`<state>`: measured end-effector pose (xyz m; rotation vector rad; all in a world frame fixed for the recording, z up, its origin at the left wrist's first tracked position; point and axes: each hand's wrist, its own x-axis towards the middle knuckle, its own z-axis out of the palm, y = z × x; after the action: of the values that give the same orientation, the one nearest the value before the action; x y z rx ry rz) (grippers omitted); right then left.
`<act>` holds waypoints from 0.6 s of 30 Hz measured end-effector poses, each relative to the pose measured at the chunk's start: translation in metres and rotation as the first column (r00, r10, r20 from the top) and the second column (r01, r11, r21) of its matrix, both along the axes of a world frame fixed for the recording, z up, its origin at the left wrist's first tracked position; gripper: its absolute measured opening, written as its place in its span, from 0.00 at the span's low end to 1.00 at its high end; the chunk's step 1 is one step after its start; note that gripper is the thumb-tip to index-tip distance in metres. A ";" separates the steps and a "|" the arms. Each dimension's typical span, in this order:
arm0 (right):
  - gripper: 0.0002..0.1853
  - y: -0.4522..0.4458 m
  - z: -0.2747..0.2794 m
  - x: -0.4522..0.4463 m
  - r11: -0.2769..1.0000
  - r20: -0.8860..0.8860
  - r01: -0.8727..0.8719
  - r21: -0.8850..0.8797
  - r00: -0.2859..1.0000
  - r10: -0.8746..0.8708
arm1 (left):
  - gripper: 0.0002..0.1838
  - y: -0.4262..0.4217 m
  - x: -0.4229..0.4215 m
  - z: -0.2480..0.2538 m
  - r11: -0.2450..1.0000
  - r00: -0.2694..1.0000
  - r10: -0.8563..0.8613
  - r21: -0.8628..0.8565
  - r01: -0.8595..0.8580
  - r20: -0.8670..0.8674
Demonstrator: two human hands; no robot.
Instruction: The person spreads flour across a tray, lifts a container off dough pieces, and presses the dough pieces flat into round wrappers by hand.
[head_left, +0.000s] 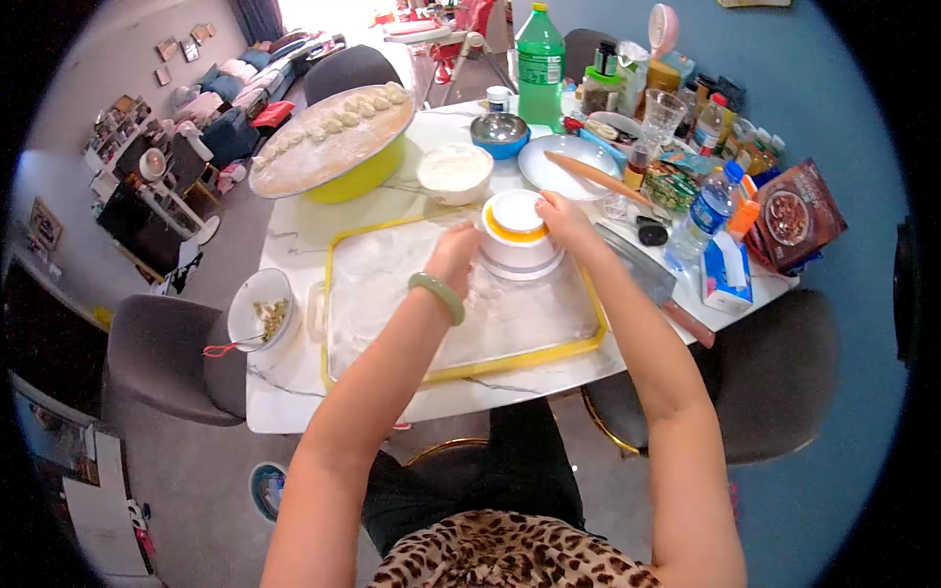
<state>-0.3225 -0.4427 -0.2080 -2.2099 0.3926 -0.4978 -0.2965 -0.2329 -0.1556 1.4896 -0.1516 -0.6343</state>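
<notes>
A round white device with an orange ring and white top stands at the back right of a floured tray with a yellow rim. My left hand, below a pale green bangle, is closed against the device's left side; its fingertips are partly hidden. On the other side, my right hand grips the device near its top, the thumb close to the white top part. Flour is spread over the tray surface. Directly behind the device sits a bowl of flour.
A floured board with several dumplings lies over a yellow-green basin at the back left. A bowl of filling is left of the tray. A cleaver, rolling pin and bottles, including a green one, crowd the right.
</notes>
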 end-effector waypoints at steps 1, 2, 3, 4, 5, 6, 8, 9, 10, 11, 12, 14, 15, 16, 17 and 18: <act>0.26 0.001 -0.002 0.003 0.993 0.109 0.032 -0.115 0.994 -0.020 | 0.29 -0.002 0.001 0.000 1.000 0.999 -0.031 0.000 0.031 -0.019; 0.26 0.000 -0.003 0.005 0.993 0.118 0.019 -0.113 0.993 -0.005 | 0.29 -0.003 0.001 -0.001 1.000 1.000 -0.016 0.002 0.016 -0.010; 0.25 0.005 0.007 -0.002 1.000 0.058 0.010 0.002 0.998 -0.010 | 0.29 -0.005 0.000 -0.002 1.000 1.000 0.015 0.011 -0.015 -0.014; 0.25 0.008 0.013 -0.005 0.998 0.032 0.001 0.061 0.999 -0.003 | 0.29 -0.006 -0.002 -0.002 0.999 0.999 0.046 0.020 -0.046 -0.019; 0.25 0.011 0.020 -0.009 0.993 0.006 -0.005 0.121 1.000 0.004 | 0.30 -0.007 -0.002 0.000 0.999 0.999 0.041 0.027 -0.040 -0.017; 0.24 0.014 0.026 -0.012 0.984 -0.020 -0.007 0.179 1.000 0.011 | 0.30 -0.008 -0.001 -0.001 0.998 0.999 0.050 0.028 -0.050 -0.014; 0.24 0.014 0.026 -0.015 0.977 -0.008 -0.012 0.214 1.000 0.014 | 0.30 -0.010 0.001 -0.004 0.998 0.999 0.053 0.043 -0.053 0.009; 0.23 0.013 0.025 -0.016 0.974 -0.004 -0.010 0.226 1.000 0.011 | 0.30 -0.010 -0.002 0.000 0.998 0.999 0.047 0.043 -0.048 0.010; 0.23 0.013 0.023 -0.014 0.959 0.021 -0.012 0.282 1.000 0.006 | 0.30 -0.010 -0.004 0.004 0.997 0.998 0.060 0.046 -0.060 0.012; 0.23 0.012 0.022 -0.013 0.941 0.046 -0.015 0.337 0.999 -0.001 | 0.29 -0.009 -0.006 0.007 0.996 0.997 0.072 0.049 -0.073 0.013; 0.23 0.011 0.021 -0.015 0.941 0.046 -0.006 0.338 0.999 -0.010 | 0.29 -0.009 -0.004 0.004 0.997 0.998 0.063 0.049 -0.064 0.013; 0.23 0.008 0.020 -0.017 0.915 0.071 -0.029 0.403 0.997 0.001 | 0.24 -0.010 0.002 -0.001 0.994 0.994 0.106 0.025 -0.105 -0.016; 0.23 0.009 0.024 -0.022 0.915 0.071 -0.026 0.404 0.997 -0.003 | 0.24 -0.010 0.001 0.001 0.995 0.995 0.102 0.025 -0.101 -0.015; 0.24 0.009 0.029 -0.029 0.894 0.037 -0.031 0.447 0.999 0.016 | 0.21 -0.010 0.001 0.003 0.997 0.997 0.077 0.028 -0.077 -0.010; 0.25 0.009 0.033 -0.033 0.871 0.005 -0.034 0.490 0.999 0.037 | 0.18 -0.011 0.000 0.005 0.998 0.999 0.051 0.030 -0.051 -0.004; 0.25 0.007 0.033 -0.034 0.871 0.006 -0.032 0.490 0.999 0.033 | 0.18 -0.012 -0.001 0.008 0.998 0.999 0.048 0.030 -0.047 -0.002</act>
<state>-0.3568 -0.4359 -0.1751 -1.7186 0.4287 -0.3303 -0.2978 -0.2453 -0.1481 1.5168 -0.1045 -0.6027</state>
